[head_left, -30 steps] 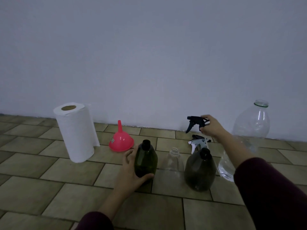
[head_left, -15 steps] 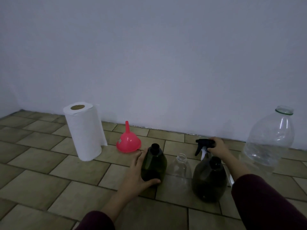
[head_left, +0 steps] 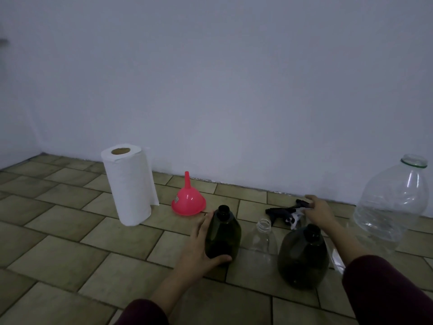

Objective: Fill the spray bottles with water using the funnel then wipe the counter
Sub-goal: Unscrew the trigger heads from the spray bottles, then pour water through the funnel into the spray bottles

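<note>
Three uncapped spray bottles stand in a row on the tiled counter (head_left: 70,249): a small dark green bottle (head_left: 223,235), a clear bottle (head_left: 263,245) and a wider dark bottle (head_left: 303,256). My left hand (head_left: 199,249) wraps around the small green bottle. Behind the row, my right hand (head_left: 318,212) rests low on the counter with its fingers on the black spray head (head_left: 281,211), which lies flat. A white spray head (head_left: 294,218) lies beside it, partly hidden. The pink funnel (head_left: 188,200) stands mouth down behind the green bottle.
A white paper towel roll (head_left: 128,184) stands upright to the left of the funnel. A large clear water bottle (head_left: 393,202), open-topped and partly filled, stands at the far right by the wall (head_left: 210,90).
My right hand has brought the black spray head down from the air onto the counter behind the bottles. My left hand stays on the small green bottle. The view has shifted left.
</note>
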